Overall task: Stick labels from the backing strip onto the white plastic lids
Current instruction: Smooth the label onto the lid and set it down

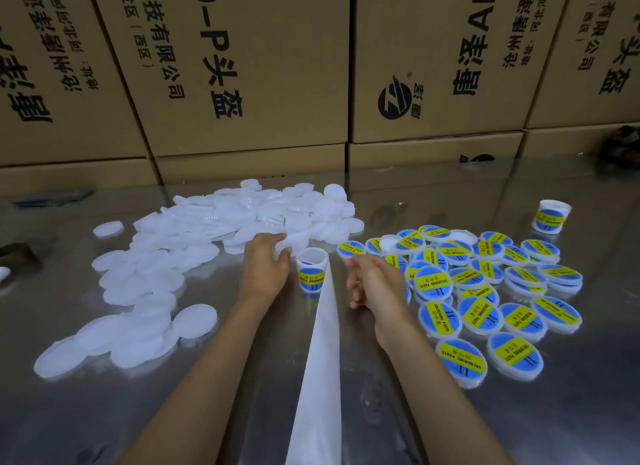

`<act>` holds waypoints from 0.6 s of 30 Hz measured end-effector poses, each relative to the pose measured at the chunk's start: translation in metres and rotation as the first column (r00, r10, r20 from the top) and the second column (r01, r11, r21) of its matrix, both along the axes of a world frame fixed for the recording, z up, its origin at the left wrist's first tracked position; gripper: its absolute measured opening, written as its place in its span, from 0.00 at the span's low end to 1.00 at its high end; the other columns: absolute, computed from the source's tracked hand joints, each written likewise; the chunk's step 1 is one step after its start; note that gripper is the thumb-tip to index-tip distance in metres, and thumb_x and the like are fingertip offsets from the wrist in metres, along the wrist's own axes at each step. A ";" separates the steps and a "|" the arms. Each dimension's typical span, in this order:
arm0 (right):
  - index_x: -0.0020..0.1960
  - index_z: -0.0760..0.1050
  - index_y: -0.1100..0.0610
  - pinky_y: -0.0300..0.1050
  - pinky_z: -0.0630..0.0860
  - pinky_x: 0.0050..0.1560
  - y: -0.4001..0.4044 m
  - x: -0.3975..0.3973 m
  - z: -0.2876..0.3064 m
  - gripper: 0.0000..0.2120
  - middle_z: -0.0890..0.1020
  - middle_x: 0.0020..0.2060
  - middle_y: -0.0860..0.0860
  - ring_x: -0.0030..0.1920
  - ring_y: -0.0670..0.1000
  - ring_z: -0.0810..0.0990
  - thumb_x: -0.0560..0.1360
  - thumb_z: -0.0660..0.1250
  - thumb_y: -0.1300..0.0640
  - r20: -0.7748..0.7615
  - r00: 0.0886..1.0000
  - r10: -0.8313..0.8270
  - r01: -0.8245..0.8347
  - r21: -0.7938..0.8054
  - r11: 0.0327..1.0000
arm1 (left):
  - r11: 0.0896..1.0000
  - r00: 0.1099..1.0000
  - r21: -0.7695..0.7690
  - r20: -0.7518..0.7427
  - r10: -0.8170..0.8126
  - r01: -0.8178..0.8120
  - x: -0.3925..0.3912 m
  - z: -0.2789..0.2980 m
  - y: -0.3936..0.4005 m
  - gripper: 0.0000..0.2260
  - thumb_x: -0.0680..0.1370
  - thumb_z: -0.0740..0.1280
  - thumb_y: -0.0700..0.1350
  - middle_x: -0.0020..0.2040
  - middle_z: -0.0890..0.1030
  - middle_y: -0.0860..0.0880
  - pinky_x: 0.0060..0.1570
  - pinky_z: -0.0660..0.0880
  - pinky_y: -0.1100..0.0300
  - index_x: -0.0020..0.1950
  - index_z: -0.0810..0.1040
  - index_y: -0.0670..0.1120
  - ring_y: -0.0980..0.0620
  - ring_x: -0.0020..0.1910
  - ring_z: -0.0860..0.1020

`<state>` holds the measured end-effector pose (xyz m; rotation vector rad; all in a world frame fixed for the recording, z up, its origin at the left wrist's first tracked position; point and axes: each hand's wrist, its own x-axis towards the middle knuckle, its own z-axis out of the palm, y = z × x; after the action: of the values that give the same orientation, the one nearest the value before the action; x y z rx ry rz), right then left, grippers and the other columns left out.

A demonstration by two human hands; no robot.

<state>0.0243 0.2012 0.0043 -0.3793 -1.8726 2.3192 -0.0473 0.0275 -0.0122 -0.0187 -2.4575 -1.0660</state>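
A big heap of plain white plastic lids (pixel 221 229) covers the left and middle of the shiny metal table (pixel 519 423). My left hand (pixel 265 267) reaches to the heap's near edge and pinches one white lid (pixel 289 245) between thumb and fingers. A roll of blue-and-yellow labels (pixel 311 269) stands upright just right of that hand, and its bare white backing strip (pixel 320 378) runs down toward me. My right hand (pixel 372 283) hovers right of the roll with loosely curled fingers and holds nothing. Several labelled lids (pixel 485 291) lie to the right.
Stacked cardboard boxes (pixel 242 84) wall off the far side of the table. A second label roll (pixel 550 215) stands at the far right. A dark object (pixel 15 255) sits at the left edge.
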 end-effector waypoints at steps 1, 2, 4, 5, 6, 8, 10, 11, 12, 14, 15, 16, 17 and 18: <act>0.42 0.79 0.58 0.40 0.68 0.24 0.000 0.000 -0.001 0.08 0.74 0.25 0.51 0.22 0.48 0.67 0.77 0.62 0.60 -0.002 1.000 0.002 -0.002 0.011 1.000 | 0.996 0.999 -0.090 0.024 -0.025 0.027 -0.007 0.001 0.000 0.17 0.81 0.67 0.42 0.69 0.75 0.43 0.70 0.66 0.52 0.70 0.76 0.41 0.44 0.70 0.70; 0.42 0.79 0.58 0.40 0.68 0.24 0.000 -0.001 -0.002 0.08 0.74 0.25 0.51 0.23 0.48 0.67 0.77 0.62 0.60 -0.006 1.000 0.007 -0.007 0.012 1.000 | 0.984 0.998 -0.169 0.054 -0.040 0.049 -0.013 0.000 0.000 0.18 0.82 0.67 0.43 0.71 0.73 0.43 0.70 0.65 0.52 0.72 0.75 0.41 0.44 0.71 0.67; 0.43 0.79 0.59 0.40 0.68 0.24 0.001 -0.002 -0.002 0.08 0.74 0.26 0.51 0.22 0.48 0.67 0.77 0.62 0.60 -0.009 1.000 0.014 -0.014 0.008 1.000 | 0.958 0.993 -0.277 0.101 -0.055 0.081 -0.024 -0.002 0.000 0.20 0.81 0.67 0.43 0.72 0.71 0.43 0.70 0.64 0.52 0.73 0.74 0.42 0.44 0.72 0.65; 0.43 0.79 0.59 0.40 0.68 0.24 0.001 -0.003 -0.002 0.08 0.74 0.25 0.51 0.22 0.48 0.66 0.77 0.62 0.60 -0.009 1.000 0.017 -0.017 0.007 1.000 | 0.949 0.992 -0.302 0.109 -0.057 0.087 -0.027 -0.003 -0.001 0.19 0.81 0.67 0.42 0.71 0.71 0.42 0.70 0.65 0.52 0.72 0.75 0.42 0.44 0.71 0.66; 0.43 0.79 0.58 0.40 0.68 0.24 0.000 -0.004 -0.002 0.08 0.74 0.25 0.51 0.22 0.48 0.66 0.77 0.62 0.61 -0.009 1.000 0.022 -0.022 0.010 1.000 | 0.948 0.993 -0.308 0.101 -0.054 0.083 -0.029 -0.004 -0.001 0.17 0.80 0.68 0.41 0.70 0.73 0.42 0.69 0.67 0.53 0.70 0.77 0.41 0.43 0.70 0.67; 0.42 0.79 0.58 0.39 0.67 0.24 0.000 -0.005 -0.003 0.09 0.74 0.25 0.50 0.22 0.48 0.66 0.77 0.61 0.61 -0.013 0.999 0.029 -0.029 0.021 0.999 | 0.962 0.998 -0.267 0.051 -0.042 0.054 -0.030 -0.006 0.000 0.12 0.79 0.69 0.40 0.65 0.76 0.43 0.64 0.70 0.53 0.62 0.83 0.41 0.44 0.66 0.69; 0.42 0.78 0.57 0.39 0.68 0.24 0.000 -0.006 -0.003 0.09 0.74 0.25 0.50 0.22 0.47 0.66 0.77 0.61 0.61 -0.018 0.999 0.030 -0.030 0.035 0.999 | 0.986 1.000 -0.164 -0.019 -0.016 0.013 -0.026 -0.005 0.000 0.06 0.77 0.70 0.38 0.58 0.79 0.45 0.58 0.71 0.57 0.51 0.84 0.42 0.46 0.62 0.72; 0.42 0.78 0.57 0.39 0.68 0.23 -0.001 -0.006 -0.004 0.09 0.74 0.25 0.50 0.22 0.47 0.67 0.77 0.61 0.61 -0.021 0.999 0.029 -0.028 0.044 0.999 | 0.996 0.999 -0.091 -0.041 -0.008 0.005 -0.024 -0.004 0.001 0.03 0.76 0.71 0.37 0.55 0.80 0.46 0.56 0.70 0.58 0.47 0.84 0.43 0.47 0.60 0.73; 0.42 0.79 0.58 0.39 0.68 0.23 -0.001 -0.007 -0.005 0.09 0.75 0.25 0.50 0.23 0.47 0.67 0.78 0.61 0.61 -0.024 0.999 0.027 -0.025 0.057 0.998 | 1.000 0.999 -0.003 -0.051 -0.003 0.003 -0.021 -0.002 0.001 0.03 0.76 0.71 0.37 0.53 0.81 0.48 0.55 0.70 0.60 0.45 0.82 0.44 0.47 0.58 0.75; 0.44 0.79 0.58 0.40 0.69 0.23 -0.002 -0.008 -0.007 0.08 0.76 0.28 0.50 0.24 0.47 0.69 0.78 0.61 0.61 -0.031 0.999 0.024 -0.021 0.087 0.996 | 0.979 0.999 0.204 -0.030 0.023 -0.017 -0.013 0.004 0.001 0.03 0.77 0.72 0.39 0.51 0.81 0.50 0.54 0.70 0.61 0.45 0.80 0.46 0.48 0.57 0.78; 0.46 0.79 0.58 0.40 0.69 0.23 -0.003 -0.008 -0.008 0.07 0.77 0.31 0.51 0.25 0.47 0.70 0.78 0.62 0.61 -0.036 0.999 0.028 -0.024 0.102 0.995 | 0.950 0.999 0.311 -0.004 0.042 -0.039 -0.010 0.008 0.000 0.03 0.78 0.71 0.41 0.51 0.82 0.50 0.54 0.71 0.60 0.46 0.79 0.46 0.48 0.57 0.79; 0.47 0.79 0.58 0.40 0.70 0.23 -0.004 -0.009 -0.009 0.06 0.78 0.34 0.51 0.26 0.47 0.72 0.78 0.63 0.61 -0.042 0.998 0.037 -0.031 0.125 0.992 | 0.906 0.998 0.419 0.026 0.052 -0.058 -0.006 0.013 0.000 0.03 0.79 0.71 0.42 0.50 0.82 0.49 0.54 0.74 0.59 0.47 0.78 0.46 0.47 0.56 0.80; 0.49 0.79 0.56 0.40 0.71 0.23 -0.005 -0.009 -0.010 0.06 0.78 0.37 0.51 0.28 0.47 0.73 0.79 0.63 0.61 -0.046 0.998 0.049 -0.040 0.163 0.986 | 0.845 0.997 0.530 0.054 0.047 -0.069 -0.002 0.019 -0.001 0.03 0.79 0.70 0.43 0.50 0.82 0.48 0.50 0.77 0.59 0.47 0.77 0.46 0.46 0.52 0.82; 0.50 0.78 0.54 0.40 0.73 0.25 -0.005 -0.009 -0.012 0.06 0.79 0.40 0.51 0.30 0.48 0.74 0.79 0.62 0.60 -0.048 0.997 0.058 -0.047 0.214 0.976 | 0.775 0.997 0.628 0.077 0.032 -0.073 0.004 0.026 -0.002 0.03 0.80 0.69 0.43 0.49 0.81 0.47 0.46 0.78 0.61 0.47 0.76 0.47 0.46 0.47 0.83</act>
<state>0.0153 0.1961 -0.0073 -0.2417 -2.1009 2.1082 -0.0430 0.0258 0.0134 0.2989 -2.0072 -1.8348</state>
